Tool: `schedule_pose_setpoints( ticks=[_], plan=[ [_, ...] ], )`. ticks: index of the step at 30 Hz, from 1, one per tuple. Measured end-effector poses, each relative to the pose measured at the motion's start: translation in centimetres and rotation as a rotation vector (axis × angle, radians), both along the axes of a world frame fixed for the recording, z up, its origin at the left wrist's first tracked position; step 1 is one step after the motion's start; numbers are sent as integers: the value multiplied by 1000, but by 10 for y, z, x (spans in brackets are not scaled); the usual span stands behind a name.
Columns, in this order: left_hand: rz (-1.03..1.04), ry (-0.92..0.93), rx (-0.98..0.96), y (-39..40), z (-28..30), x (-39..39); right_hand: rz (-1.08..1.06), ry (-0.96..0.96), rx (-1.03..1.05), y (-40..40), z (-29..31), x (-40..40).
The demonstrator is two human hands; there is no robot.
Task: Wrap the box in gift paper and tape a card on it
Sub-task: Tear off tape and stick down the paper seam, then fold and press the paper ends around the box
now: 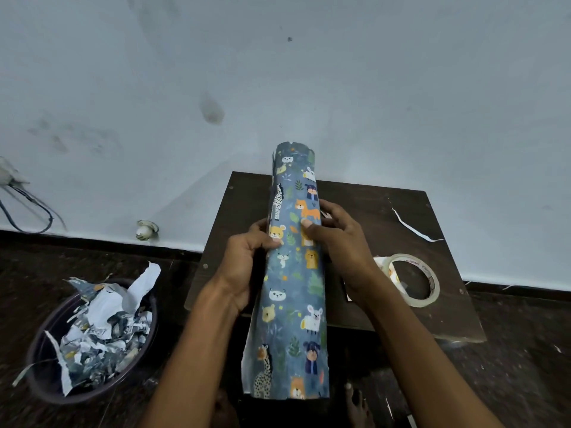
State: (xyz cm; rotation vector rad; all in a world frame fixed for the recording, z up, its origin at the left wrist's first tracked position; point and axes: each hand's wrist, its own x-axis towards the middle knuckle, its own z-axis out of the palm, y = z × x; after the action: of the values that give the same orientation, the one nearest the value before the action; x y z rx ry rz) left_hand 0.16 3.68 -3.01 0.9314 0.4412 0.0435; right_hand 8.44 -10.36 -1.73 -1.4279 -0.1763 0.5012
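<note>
A long roll of blue gift paper (293,282) printed with cartoon animals is held lengthwise above a small dark wooden table (380,208). My left hand (247,261) grips the roll's left side with the thumb on top. My right hand (336,239) grips its right side, thumb pressing the printed face. A roll of clear tape (432,276) lies on the table to the right, partly over a small printed card (394,274). No box is visible; the paper and hands hide the table's middle.
A dark round bin (43,359) full of torn gift paper scraps stands on the floor at left. A thin white paper strip (411,227) lies at the table's back right. A pale wall rises close behind the table. Cables hang at far left.
</note>
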Motion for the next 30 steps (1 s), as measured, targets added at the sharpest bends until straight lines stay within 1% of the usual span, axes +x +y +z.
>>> schedule_pose_setpoints(
  ticks=[4,6,9,12,16,19,21,24,27,30],
  plan=[
    [-24,-72,76,-2,-3,1,31,34,58,1,3,0],
    [-14,-90,106,-5,-1,2,42,23,46,-1,6,-1],
    [107,-75,182,-13,-2,7,86,-22,-19,-7,7,-6],
    [185,-30,326,-20,-9,7,107,-66,-72,-16,4,-10],
    [192,-110,484,-21,-13,5,20,-166,-84,-26,-3,-10],
    [196,-194,504,-24,-10,3,-50,-272,-97,-28,-4,-14],
    [214,-234,478,-28,-7,1,-79,-289,-74,-28,-3,-18],
    [240,-267,415,-35,-7,-6,-103,-216,9,-29,-2,-23],
    [266,-281,326,-44,-13,-18,-92,-38,88,-31,3,-27],
    [319,-238,246,-55,-18,-32,-29,127,153,-34,8,-32]
  ],
)
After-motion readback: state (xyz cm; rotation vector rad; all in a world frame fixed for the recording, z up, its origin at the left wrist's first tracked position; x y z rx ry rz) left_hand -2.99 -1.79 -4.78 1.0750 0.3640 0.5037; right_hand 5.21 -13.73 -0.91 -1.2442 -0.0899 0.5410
